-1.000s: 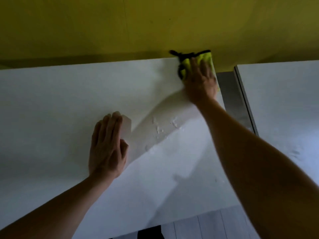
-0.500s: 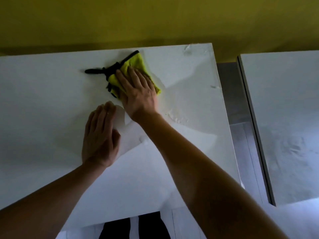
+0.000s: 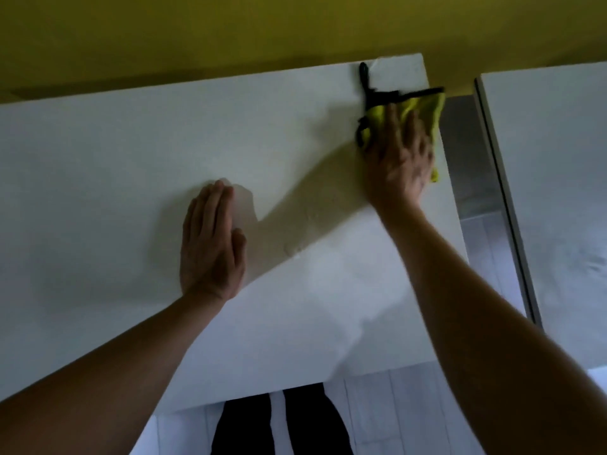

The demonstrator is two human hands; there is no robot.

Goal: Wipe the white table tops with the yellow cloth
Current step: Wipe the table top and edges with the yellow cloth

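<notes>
A yellow cloth with black edging lies on the far right corner of the white table top. My right hand presses flat on the cloth, fingers straight, and covers most of it. A black strap of the cloth trails toward the back edge. My left hand rests flat on the table's middle, fingers together. A second white table top stands to the right, across a narrow gap.
A yellow wall runs along the back of both tables. Grey floor shows in the gap between them and below the near edge, where dark trouser legs appear.
My right hand has swept the cloth from the table's middle back to the far right corner. My left hand stays flat in about the same place.
</notes>
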